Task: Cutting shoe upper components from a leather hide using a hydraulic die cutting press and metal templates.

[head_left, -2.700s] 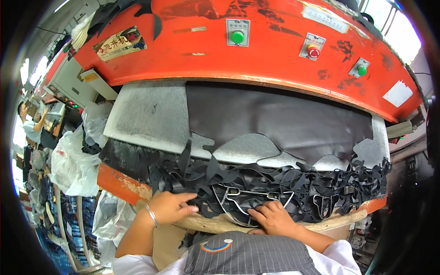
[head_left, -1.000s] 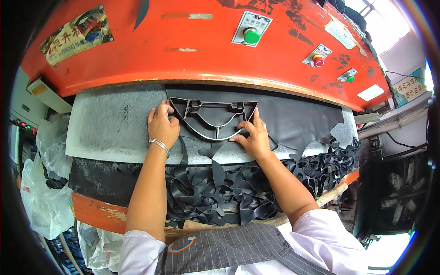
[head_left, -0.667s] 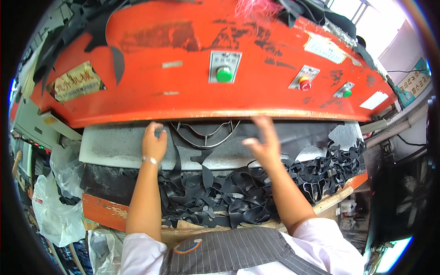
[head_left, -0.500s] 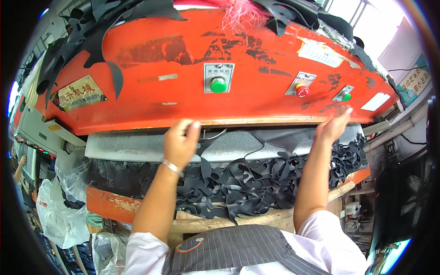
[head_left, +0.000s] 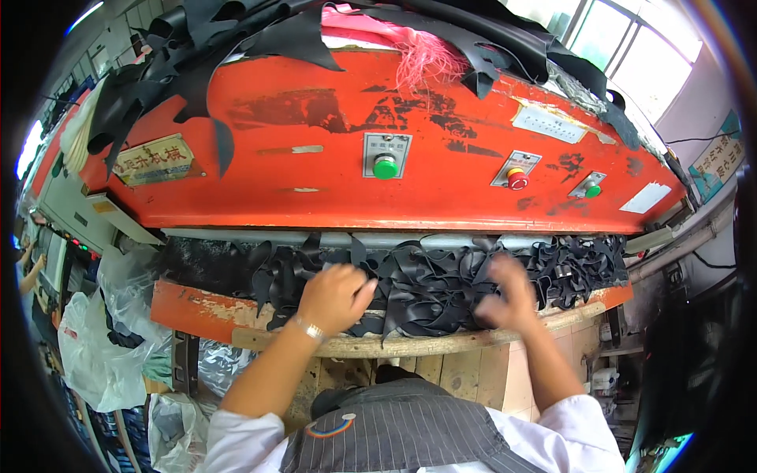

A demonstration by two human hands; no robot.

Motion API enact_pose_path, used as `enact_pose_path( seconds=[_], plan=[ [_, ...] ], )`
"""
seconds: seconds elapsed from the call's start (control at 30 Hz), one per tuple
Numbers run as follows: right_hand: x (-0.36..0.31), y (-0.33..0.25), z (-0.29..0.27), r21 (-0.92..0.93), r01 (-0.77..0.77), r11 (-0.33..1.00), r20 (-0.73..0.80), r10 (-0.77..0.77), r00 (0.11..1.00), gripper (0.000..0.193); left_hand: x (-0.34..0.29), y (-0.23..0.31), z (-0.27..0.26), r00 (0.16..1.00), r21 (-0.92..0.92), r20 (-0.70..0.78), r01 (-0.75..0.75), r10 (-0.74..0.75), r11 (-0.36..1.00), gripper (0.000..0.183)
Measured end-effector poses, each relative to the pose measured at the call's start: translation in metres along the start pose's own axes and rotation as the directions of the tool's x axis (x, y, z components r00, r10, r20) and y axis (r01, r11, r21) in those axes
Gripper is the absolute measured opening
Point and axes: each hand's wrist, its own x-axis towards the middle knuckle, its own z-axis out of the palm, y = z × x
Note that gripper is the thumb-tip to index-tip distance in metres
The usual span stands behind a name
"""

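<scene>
Hovering low before the orange machine [head_left: 315, 206], both hands are over, or touching, a long heap of black scraps [head_left: 441, 288]; contact is hard to judge from above. The left hand [head_left: 337, 299] is loosely curled with its thumb standing off to the right, and whether anything sits inside the curl cannot be told. The right hand [head_left: 509, 296] (blurred, so only its outline is sure) has a wide gap between thumb and fingers, and nothing shows in its grasp.

The heap lies between the machine's lower edge on the far side and a pale wooden rail [head_left: 441, 345] on the near side, with a bare stretch of orange ledge [head_left: 197, 307] to the left. Since the strips look limp and tangled, one snagged on a finger or the silver bracelet [head_left: 314, 331] could drag others along. A careless sweep toward the near side could spill pieces over the rail. Worse, fingers straying far, under the machine's edge, might be pinched if it comes down.

The heap's long axis runs left to right, alongside the rail. Single scraps point every way; one near the middle aims its tip at the near side, across the rail.
</scene>
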Motion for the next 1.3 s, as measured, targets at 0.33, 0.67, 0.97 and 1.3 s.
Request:
enact_pose_path(
  seconds=[0.33,0.67,0.97,1.3],
  plan=[
    [-0.049,-0.092,0.056,-0.248,-0.071,0.966,0.332,0.153,0.931,0.049,-0.107,-0.008,0.051,0.976,0.21,-0.134,0.198,-0.173,0.957,0.022],
    [0.125,-0.056,0.023,0.144,0.06,0.988,0.899,-0.156,0.41,0.024,-0.04,-0.047,-0.013,0.895,0.015,0.398,0.211,-0.199,0.977,0.037],
    [0.303,-0.017,0.294,0.388,0.876,0.288,0.357,-0.923,0.145,0.017,0.027,-0.162,0.072,0.989,0.067,-0.142,0.051,-0.041,0.997,0.034],
    [0.369,0.009,0.166,-0.128,0.807,0.576,0.438,-0.698,0.567,0.012,0.033,-0.176,0.073,0.983,0.045,-0.183,0.032,-0.023,0.998,0.031]
  ],
)
